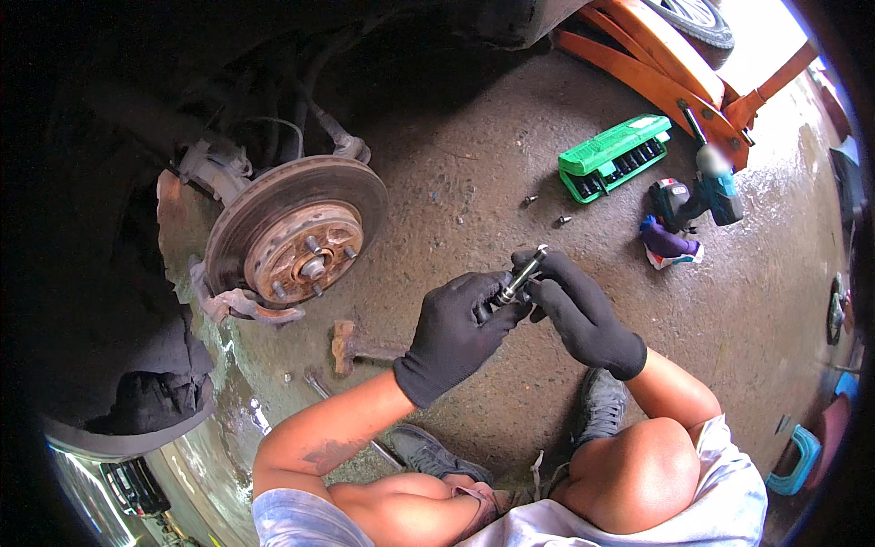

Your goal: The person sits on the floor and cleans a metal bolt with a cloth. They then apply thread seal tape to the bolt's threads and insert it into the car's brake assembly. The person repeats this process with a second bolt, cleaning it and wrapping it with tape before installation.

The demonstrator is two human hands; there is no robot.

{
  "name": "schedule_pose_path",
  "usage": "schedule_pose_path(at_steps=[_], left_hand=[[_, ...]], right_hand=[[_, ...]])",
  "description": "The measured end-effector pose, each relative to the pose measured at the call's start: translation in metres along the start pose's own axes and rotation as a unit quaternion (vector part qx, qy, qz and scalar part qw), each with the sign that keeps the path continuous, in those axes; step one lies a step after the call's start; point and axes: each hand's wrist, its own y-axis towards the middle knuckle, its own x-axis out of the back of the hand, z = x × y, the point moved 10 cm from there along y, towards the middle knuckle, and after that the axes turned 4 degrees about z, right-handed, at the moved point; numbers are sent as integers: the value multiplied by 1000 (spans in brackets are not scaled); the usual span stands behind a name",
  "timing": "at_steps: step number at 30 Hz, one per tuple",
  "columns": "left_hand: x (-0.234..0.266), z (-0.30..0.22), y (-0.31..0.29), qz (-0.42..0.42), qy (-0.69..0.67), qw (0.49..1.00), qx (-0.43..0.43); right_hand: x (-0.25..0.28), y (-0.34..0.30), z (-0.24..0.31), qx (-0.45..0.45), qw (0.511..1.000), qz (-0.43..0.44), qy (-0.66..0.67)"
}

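Both my hands wear black gloves and meet in the middle of the head view. Closed around the lower end of a shiny metal pin point(520, 279), which looks like a brake caliper slide pin, is my left hand point(458, 328). A dark part at the pin's lower end is partly covered by the fingers. My right hand point(585, 314) grips the pin's upper part between thumb and fingers, and its bright tip sticks out. To the left, a rusty brake disc point(360, 196) with bare wheel studs sits on its hub, with no wheel on it.
A green socket case point(597, 157) lies open at the right, two small metal pieces point(565, 220) beside it. Beyond stand a cordless impact wrench point(715, 191) and an orange jack point(674, 82). A hammer point(344, 346) and long metal bar point(318, 387) lie near my left forearm.
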Motion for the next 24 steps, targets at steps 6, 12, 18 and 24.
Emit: schedule_pose_path(at_steps=[6, 12, 18, 24], left_hand=[[0, -3, 1, -3, -5, 1000, -29], [-5, -4, 0, 13, -4, 1000, -27], [-10, -7, -1, 27, 5, 997, -77], [-10, -7, 0, 28, -7, 998, -55]], right_hand=[[1, -4, -2, -12, 1000, -6, -2], [3, -5, -2, 8, 999, -19, -34], [3, -4, -1, 2, 999, -25, -32], [3, -5, -4, 2, 999, -36, -5]])
